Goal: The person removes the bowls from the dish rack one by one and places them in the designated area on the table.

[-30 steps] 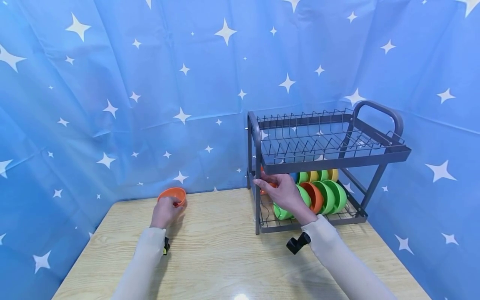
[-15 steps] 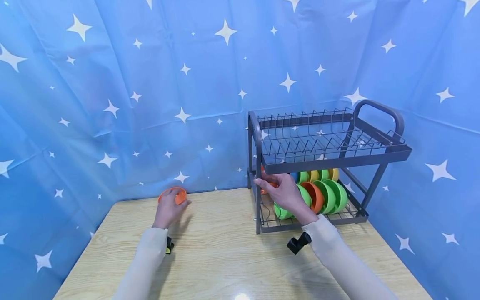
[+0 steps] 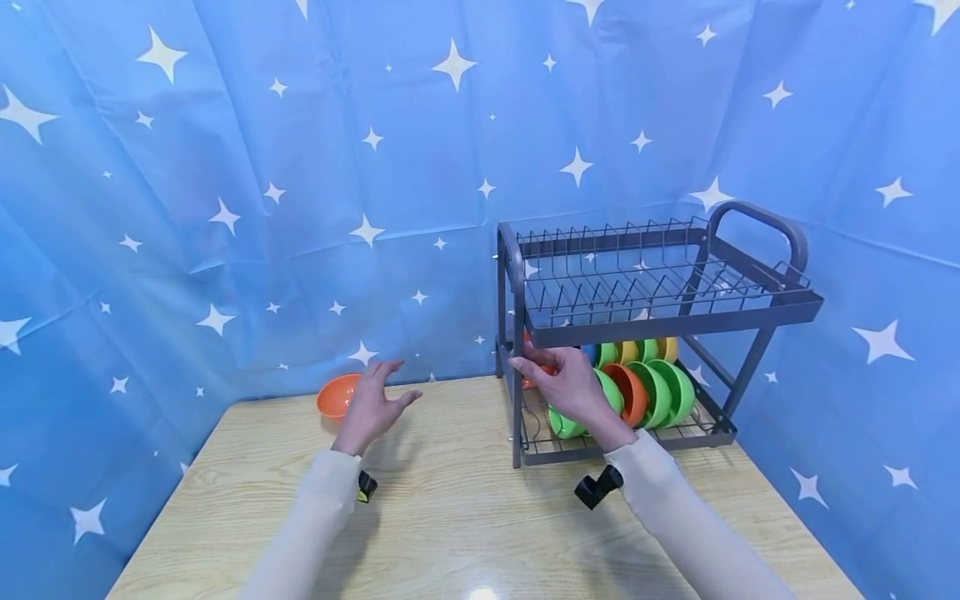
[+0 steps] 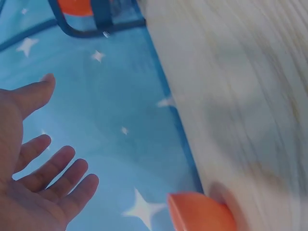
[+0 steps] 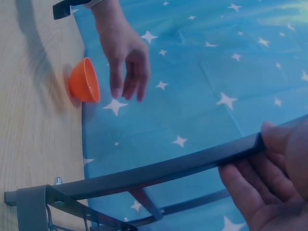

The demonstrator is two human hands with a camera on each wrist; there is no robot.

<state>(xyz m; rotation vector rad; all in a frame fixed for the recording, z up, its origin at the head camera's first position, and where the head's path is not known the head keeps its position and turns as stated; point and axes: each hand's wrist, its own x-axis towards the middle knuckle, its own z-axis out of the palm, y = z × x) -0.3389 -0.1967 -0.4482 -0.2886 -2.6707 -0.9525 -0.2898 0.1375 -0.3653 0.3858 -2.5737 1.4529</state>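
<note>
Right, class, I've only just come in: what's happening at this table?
A person works at a wooden table with a grey two-tier dish rack. The left hand is open, fingers spread, just beside an orange bowl that sits upright on the table near the blue curtain; it is not touching the bowl. The right hand reaches into the rack's lower tier, fingers against a frame bar, next to a row of green, orange and yellow bowls standing on edge.

The bowl (image 3: 335, 396) near the desk's back left corner is plain orange. The desk (image 3: 450, 517) is pale wood grain. The curtain (image 3: 300, 167) is blue with white stars. The rack (image 3: 660, 312) is dark grey, holding green, orange and yellow bowls (image 3: 652, 387). The sleeves (image 3: 675, 508) are cream.
</note>
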